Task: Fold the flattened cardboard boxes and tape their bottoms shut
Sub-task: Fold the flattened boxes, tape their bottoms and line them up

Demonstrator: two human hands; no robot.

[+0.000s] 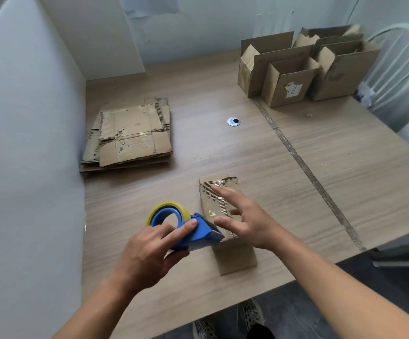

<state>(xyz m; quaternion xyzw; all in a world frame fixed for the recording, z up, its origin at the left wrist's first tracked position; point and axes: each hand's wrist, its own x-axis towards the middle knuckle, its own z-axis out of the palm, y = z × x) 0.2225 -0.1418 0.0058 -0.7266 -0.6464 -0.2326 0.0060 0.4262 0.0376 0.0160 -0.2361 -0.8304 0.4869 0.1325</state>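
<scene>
Currently gripping blue tape dispenser (198,231) in left hand (149,248), right hand (247,221) open over small cardboard box (235,260); probably risking crooked seal from unsteadied box.

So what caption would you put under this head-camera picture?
Left hand holds a blue tape dispenser at a folded cardboard box, the right hand spread open above its top.

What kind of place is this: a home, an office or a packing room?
Probably a small packing corner in a plain room. A stack of flattened cardboard boxes lies on the wooden table, folded boxes stand at its far right, and the left hand grips a blue tape dispenser.
</scene>
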